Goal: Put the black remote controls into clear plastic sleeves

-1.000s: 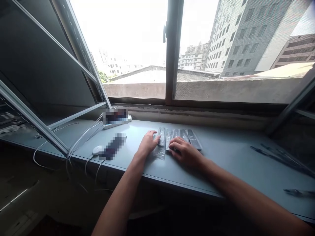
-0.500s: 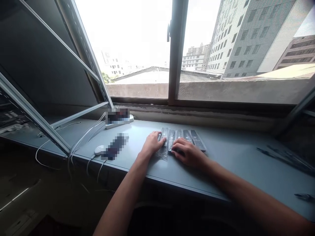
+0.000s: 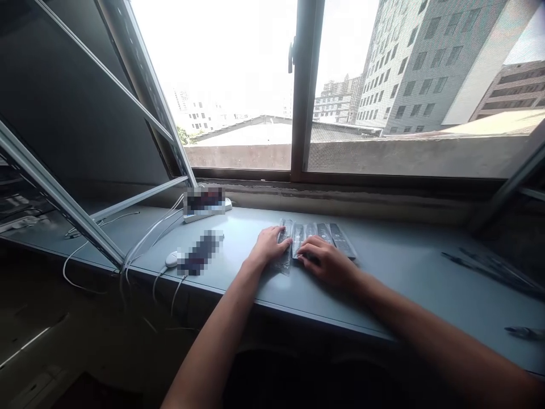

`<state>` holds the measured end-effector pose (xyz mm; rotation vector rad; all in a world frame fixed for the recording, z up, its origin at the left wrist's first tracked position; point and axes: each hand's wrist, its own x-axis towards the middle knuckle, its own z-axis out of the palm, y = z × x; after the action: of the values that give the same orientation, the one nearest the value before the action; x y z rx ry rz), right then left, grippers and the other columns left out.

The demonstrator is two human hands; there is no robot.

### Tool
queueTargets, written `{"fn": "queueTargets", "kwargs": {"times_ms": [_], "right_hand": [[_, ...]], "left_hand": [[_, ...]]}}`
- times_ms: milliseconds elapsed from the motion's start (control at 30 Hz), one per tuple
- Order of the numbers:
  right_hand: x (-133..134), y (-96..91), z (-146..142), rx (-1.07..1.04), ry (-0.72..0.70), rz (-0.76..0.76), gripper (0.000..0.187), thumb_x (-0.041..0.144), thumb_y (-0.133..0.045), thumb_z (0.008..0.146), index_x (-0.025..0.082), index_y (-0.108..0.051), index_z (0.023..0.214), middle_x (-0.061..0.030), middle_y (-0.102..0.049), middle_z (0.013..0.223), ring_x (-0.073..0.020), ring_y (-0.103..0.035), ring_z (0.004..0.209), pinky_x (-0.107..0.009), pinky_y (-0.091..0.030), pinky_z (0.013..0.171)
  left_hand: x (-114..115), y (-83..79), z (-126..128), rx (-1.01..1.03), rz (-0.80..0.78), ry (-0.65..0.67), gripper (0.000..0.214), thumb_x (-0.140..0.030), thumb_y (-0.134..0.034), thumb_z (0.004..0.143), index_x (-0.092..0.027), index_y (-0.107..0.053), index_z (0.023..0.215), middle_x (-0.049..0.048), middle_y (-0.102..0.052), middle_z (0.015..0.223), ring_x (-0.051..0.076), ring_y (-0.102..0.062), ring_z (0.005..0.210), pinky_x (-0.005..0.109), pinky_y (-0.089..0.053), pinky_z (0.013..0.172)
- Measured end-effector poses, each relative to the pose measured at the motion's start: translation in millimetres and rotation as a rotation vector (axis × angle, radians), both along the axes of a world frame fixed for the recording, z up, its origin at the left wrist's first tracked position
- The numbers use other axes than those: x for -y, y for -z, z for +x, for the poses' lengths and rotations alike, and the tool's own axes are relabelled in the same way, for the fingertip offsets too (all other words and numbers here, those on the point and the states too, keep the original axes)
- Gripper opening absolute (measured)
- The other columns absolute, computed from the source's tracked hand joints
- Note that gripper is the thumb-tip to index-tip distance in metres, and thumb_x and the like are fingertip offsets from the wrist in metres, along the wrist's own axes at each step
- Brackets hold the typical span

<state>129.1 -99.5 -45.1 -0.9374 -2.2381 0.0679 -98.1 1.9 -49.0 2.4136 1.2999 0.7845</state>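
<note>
Neither grip is closed. The left hand lies flat with spread fingers on the leftmost of the clear sleeves, and the right hand rests with loosely bent fingers on the near ends of the next ones, so both are released and grasp nothing. The sleeves lie side by side in a row on the grey tabletop, just beyond the hands at twelve o'clock. Each sleeve holds one long dark flat piece, perhaps a remote control, but I cannot tell surely. In my judgement the smooth plastic on the smooth tabletop may slide under an uneven press, so one sleeve could ride over its neighbour or slip toward the near edge at six o'clock. At nine o'clock from the hands are a white mouse and loose white cables hanging over the edge, and a power strip is at eleven o'clock. Some dark thin things lie well apart at three o'clock. Farthest, at twelve o'clock, stands the window frame with buildings behind it.
</note>
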Motion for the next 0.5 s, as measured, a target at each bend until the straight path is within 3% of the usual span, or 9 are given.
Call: {"fn": "queueTargets", "kwargs": {"times_ms": [200, 400, 500], "right_hand": [[-0.9, 0.0, 1.2, 0.011, 0.013, 0.045, 0.022, 0.022, -0.067, 0.106, 0.025, -0.077, 0.126, -0.0115, -0.075, 0.114, -0.0315, -0.071, 0.107, -0.049, -0.063, 0.093], [-0.4, -1.2, -1.2, 0.069, -0.061, 0.043, 0.033, 0.027, -0.069, 0.107, 0.025, -0.075, 0.14, -0.0139, -0.073, 0.145, -0.036, -0.065, 0.139, -0.058, -0.057, 0.117], [-1.6, -1.6, -1.7, 0.089, -0.08, 0.022, 0.035, 0.028, -0.07, 0.107, 0.025, -0.076, 0.142, -0.0137, -0.076, 0.143, -0.0363, -0.066, 0.14, -0.059, -0.056, 0.119]], "left_hand": [[-0.8, 1.0, 2.8, -0.047, 0.031, 0.0, 0.051, -0.044, -0.063, 0.102, -0.021, -0.073, 0.146, 0.0143, -0.072, 0.149, 0.034, -0.063, 0.145, 0.045, -0.044, 0.127], [0.4, -0.2, 3.7, -0.065, 0.03, -0.015, 0.056, -0.048, -0.061, 0.103, -0.016, -0.07, 0.149, 0.017, -0.071, 0.151, 0.034, -0.062, 0.146, 0.043, -0.043, 0.128], [-1.0, -0.8, 3.0, -0.048, 0.003, -0.033, 0.055, -0.042, -0.063, 0.101, -0.015, -0.069, 0.149, 0.0175, -0.069, 0.153, 0.033, -0.061, 0.148, 0.042, -0.042, 0.128]]}}
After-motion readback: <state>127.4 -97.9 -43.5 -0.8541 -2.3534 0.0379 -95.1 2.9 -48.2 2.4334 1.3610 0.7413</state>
